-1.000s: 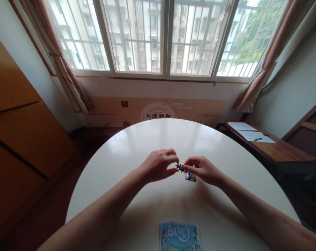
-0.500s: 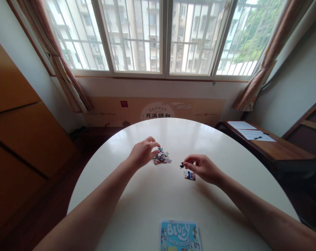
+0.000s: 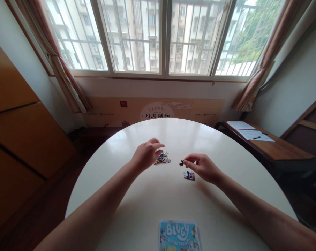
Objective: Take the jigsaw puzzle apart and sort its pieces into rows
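A: ok so where are the hands at?

B: Well apart from each other. The right hand [image 3: 203, 167] has a dark puzzle piece [image 3: 181, 163] pinched between thumb and fingers, held just above a small patch of joined pieces [image 3: 189, 175].

A: And the left hand [image 3: 146, 154]?

B: Right by the loose pile of pieces [image 3: 163, 159], partly covering it. Thumb and index are parted, tips not meeting. Can't tell if any fingertip touches the pile.

A: All that's on the white round desk [image 3: 139, 212]?

B: Yep, pile left of the joined patch, bare desk between them. There's also a blue "Bluey" sheet [image 3: 179, 233] lying flat at the near side, cut off by the bottom edge of the view.
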`<state>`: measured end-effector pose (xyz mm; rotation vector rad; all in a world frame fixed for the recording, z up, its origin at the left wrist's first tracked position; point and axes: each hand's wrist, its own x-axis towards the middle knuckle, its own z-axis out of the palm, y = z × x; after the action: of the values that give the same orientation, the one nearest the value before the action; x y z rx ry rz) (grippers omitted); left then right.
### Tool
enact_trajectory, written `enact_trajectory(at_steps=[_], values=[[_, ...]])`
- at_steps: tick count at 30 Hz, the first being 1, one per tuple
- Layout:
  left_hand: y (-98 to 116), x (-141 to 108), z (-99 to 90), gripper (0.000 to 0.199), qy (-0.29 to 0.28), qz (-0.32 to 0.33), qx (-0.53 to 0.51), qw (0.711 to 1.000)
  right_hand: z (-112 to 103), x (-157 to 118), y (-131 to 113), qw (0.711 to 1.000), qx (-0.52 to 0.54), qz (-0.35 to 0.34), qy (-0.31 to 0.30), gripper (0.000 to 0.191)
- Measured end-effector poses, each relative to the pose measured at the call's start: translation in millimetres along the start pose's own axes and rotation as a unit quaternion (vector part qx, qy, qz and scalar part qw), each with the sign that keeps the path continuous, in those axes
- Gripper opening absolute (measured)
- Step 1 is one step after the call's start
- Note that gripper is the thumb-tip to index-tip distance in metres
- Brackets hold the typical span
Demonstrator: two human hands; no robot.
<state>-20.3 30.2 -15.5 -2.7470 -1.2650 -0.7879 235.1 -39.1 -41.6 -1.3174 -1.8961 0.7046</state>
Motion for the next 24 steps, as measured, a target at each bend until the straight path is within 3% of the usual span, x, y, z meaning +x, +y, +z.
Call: enact_trajectory(at_steps=[4, 8, 12, 17, 24], values=[[30, -5, 0.4, 0.033, -0.005, 0.091, -0.025, 0.995, -1, 0, -4, 0.997, 0.074, 0.026, -0.005, 0.026], [45, -10, 7.3, 0.033, -0.018, 0.129, -0.026, 0.991, -1, -1, -8, 0.986, 0.156, 0.054, -0.024, 0.029], [45, -11, 11.1, 0.021, 0.000, 0.143, -0.031, 0.989, 0, 0, -8, 0.979, 0.187, 0.074, -0.038, 0.030], [45, -12, 11.1, 0.029, 0.010, 0.149, -0.037, 0.988, 3, 0, -7, 0.974, 0.204, 0.086, -0.043, 0.032], [41, -11, 10.6, 0.025, 0.004, 0.160, -0.066, 0.985, 4, 0, -9, 0.977, 0.185, 0.094, -0.052, 0.034]])
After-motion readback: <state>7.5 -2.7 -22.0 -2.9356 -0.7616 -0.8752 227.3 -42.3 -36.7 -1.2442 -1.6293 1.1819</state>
